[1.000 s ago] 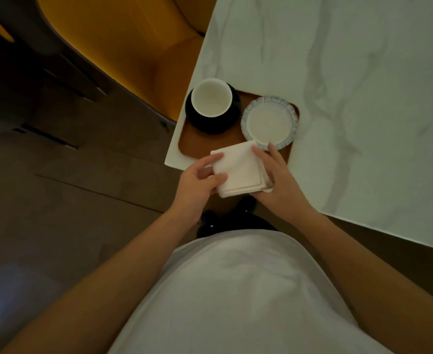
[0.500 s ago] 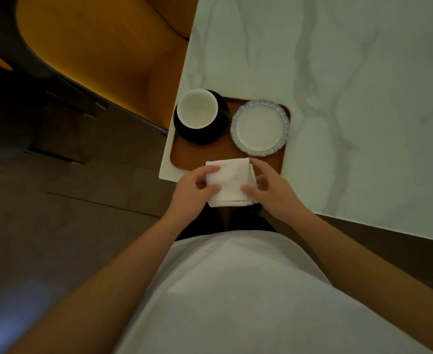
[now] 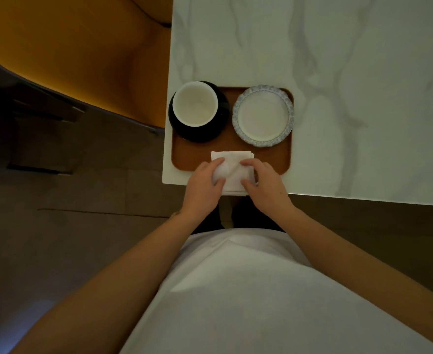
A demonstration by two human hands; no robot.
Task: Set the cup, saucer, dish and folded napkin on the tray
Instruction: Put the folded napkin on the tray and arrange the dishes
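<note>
A brown tray (image 3: pixel 274 155) lies at the near left corner of the marble table. On its far left a white cup (image 3: pixel 194 104) stands on a black saucer (image 3: pixel 219 123). To the right of them rests a white dish (image 3: pixel 262 115) with a blue patterned rim. A folded white napkin (image 3: pixel 232 163) lies over the tray's near edge and sticks out past the table edge. My left hand (image 3: pixel 204 186) grips its left side and my right hand (image 3: pixel 266 182) grips its right side, thumbs on top.
The white marble table (image 3: pixel 351 85) stretches far and right of the tray. An orange chair (image 3: pixel 69 47) stands left of the table. Dark floor (image 3: pixel 57 213) lies below the table's near edge, and my white shirt fills the bottom of the view.
Both hands have squared the napkin up and carried it forward, so its far half now lies over the tray's near edge. Cup, saucer and dish have stayed put.
</note>
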